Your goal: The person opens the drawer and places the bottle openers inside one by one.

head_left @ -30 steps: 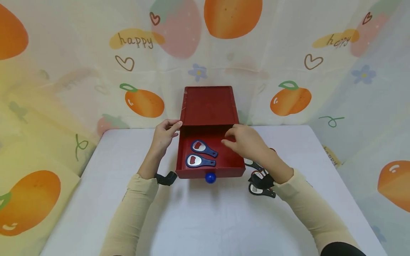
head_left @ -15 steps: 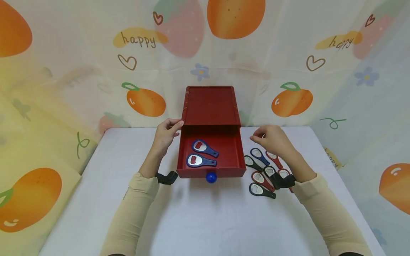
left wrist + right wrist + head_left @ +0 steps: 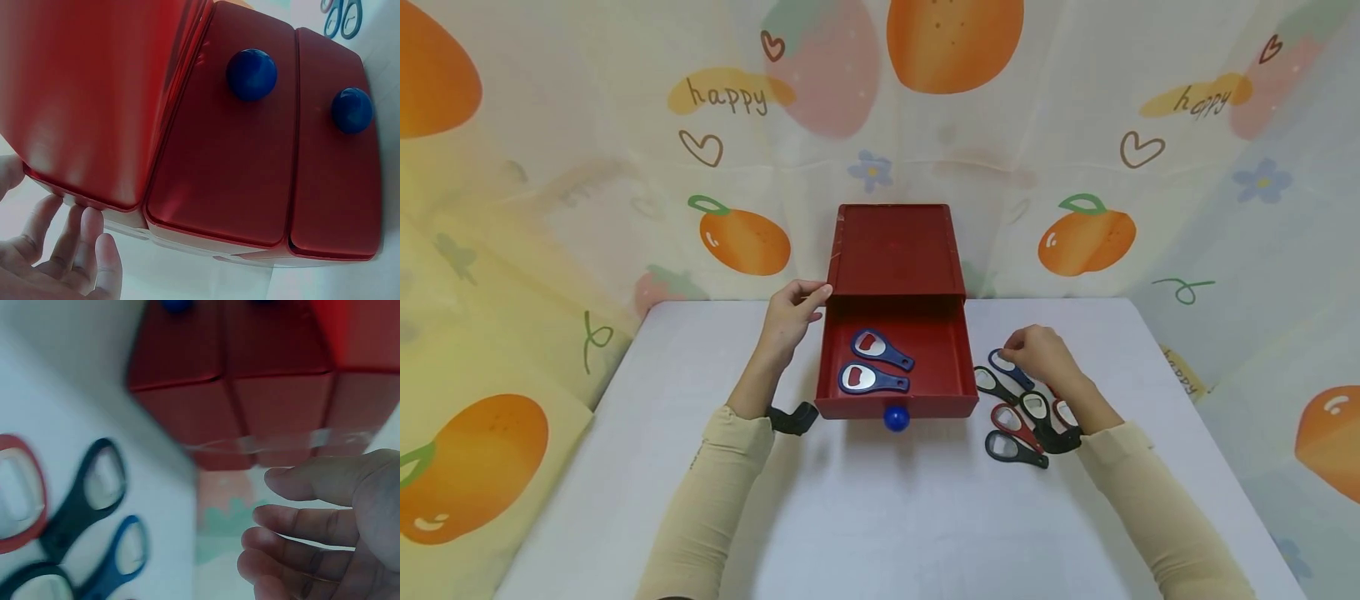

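A red drawer cabinet [image 3: 895,250] stands at the back of the table, its top drawer [image 3: 936,358] pulled out. Two blue bottle openers [image 3: 874,377] lie inside the drawer, toward its left. My left hand [image 3: 786,321] touches the cabinet's left side; in the left wrist view its fingers [image 3: 90,225] rest against that side wall. To the right of the cabinet my right hand [image 3: 1041,354] is over a blue bottle opener [image 3: 1011,367]. In the right wrist view its fingers [image 3: 300,525] are spread slightly, with nothing between them.
Several black and red bottle openers [image 3: 1015,450] lie in a cluster right of the drawer. A blue knob [image 3: 896,418] sticks out from the drawer's front. Two lower drawers with blue knobs [image 3: 251,75] are closed. A printed cloth [image 3: 970,133] hangs behind the white table [image 3: 895,517].
My right hand has left the drawer, moved right, and come down over the bottle openers on the table. My left hand stays at the cabinet's left side.
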`<state>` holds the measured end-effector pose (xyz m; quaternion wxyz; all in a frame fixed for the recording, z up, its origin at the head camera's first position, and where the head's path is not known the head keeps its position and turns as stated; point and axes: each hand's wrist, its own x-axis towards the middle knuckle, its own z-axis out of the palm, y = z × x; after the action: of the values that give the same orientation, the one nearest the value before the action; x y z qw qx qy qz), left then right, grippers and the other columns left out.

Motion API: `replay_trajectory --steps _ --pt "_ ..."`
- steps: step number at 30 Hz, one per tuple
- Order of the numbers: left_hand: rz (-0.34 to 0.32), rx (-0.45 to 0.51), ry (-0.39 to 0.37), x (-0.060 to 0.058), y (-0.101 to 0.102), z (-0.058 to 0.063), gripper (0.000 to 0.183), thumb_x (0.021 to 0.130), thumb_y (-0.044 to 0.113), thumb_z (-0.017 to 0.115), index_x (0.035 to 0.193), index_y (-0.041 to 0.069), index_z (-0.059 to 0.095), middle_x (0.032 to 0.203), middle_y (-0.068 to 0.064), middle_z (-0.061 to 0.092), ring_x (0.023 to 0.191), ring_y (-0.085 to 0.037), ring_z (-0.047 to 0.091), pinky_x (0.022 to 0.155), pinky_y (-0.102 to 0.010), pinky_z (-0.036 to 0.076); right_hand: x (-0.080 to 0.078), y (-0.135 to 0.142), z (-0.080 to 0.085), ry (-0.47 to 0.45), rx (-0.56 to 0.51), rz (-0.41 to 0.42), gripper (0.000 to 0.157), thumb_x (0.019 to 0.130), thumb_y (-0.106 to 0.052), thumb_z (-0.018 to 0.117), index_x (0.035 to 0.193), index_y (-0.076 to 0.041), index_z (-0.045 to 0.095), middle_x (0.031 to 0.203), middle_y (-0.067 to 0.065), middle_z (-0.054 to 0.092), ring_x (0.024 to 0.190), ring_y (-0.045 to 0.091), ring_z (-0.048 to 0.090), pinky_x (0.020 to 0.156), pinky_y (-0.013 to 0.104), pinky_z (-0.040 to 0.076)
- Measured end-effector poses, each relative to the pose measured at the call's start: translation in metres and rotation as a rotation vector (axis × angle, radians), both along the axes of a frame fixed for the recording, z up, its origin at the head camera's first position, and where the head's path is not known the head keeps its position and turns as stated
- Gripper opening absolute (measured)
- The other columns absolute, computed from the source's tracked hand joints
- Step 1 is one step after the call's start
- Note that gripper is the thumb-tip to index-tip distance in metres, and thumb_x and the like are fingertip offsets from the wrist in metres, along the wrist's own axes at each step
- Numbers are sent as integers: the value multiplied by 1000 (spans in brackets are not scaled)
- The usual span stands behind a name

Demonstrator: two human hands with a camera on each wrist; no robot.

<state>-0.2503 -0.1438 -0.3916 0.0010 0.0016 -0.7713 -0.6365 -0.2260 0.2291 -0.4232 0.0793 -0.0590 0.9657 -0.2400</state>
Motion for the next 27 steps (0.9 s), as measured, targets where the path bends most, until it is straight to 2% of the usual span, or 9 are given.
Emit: replay_trajectory --steps 6,10,13,18,27 --pt "-1 -10 -3 1 0 1 43 96 35 60 125 3 57 127 -17 59 114 -27 57 100 -45 51 -3 1 -28 -76 55 -18 21 89 -17 67 93 2 73 84 14 72 70 20 58 62 28 50" --pt "-2 -4 -1 1 0 1 42 96 34 61 125 3 58 126 -17 59 114 -27 56 100 -47 51 -2 1 -41 -146 73 -36 20 88 -18 70 94 1 72 83 13 71 70 21 58 63 29 53" --pt "-2 -2 0 1 0 0 43 95 33 61 125 3 58 126 -18 60 113 -27 57 100 -47 51 1 0 -46 -165 110 -36 21 86 -18 71 94 1 72 83 13 71 71 21 60 66 33 56" --pt "-7 2 2 0 0 0 43 95 34 61 124 2 58 126 -18 60 114 -27 57 100 -47 50 5 0 -52 -137 175 -30 19 81 -17 74 90 0 73 81 12 71 72 22 61 65 37 55" --pt "1 1 -5 0 -1 -1 44 95 35 61 124 3 57 127 -16 60 115 -27 57 100 -46 51 9 -1 -61 -158 163 -43 12 78 -12 74 81 -1 72 74 8 70 64 19 60 59 33 52"
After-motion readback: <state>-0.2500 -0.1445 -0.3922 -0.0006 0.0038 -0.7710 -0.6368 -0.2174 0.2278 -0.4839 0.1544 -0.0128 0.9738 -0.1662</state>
